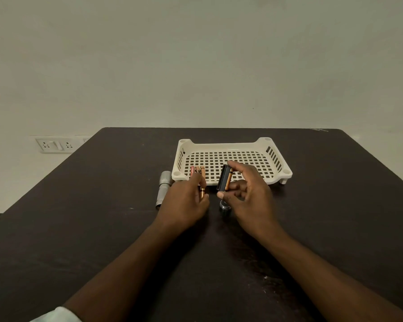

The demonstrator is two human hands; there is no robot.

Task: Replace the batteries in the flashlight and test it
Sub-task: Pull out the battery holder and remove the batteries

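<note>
My right hand (249, 196) grips a black battery holder (223, 181) with a copper-coloured battery in it, held upright just in front of the tray. My left hand (184, 201) pinches a single copper battery (202, 192) beside it. The silver flashlight body (163, 189) lies on the table to the left of my left hand. A small dark tail cap (225, 205) sits on the table under my right hand. Several more batteries (197, 170) lie in the tray's near left corner.
A cream perforated plastic tray (275, 156) stands on the dark table (312, 217) behind my hands. A wall socket plate (54, 145) is on the wall at the left, beyond the table's edge.
</note>
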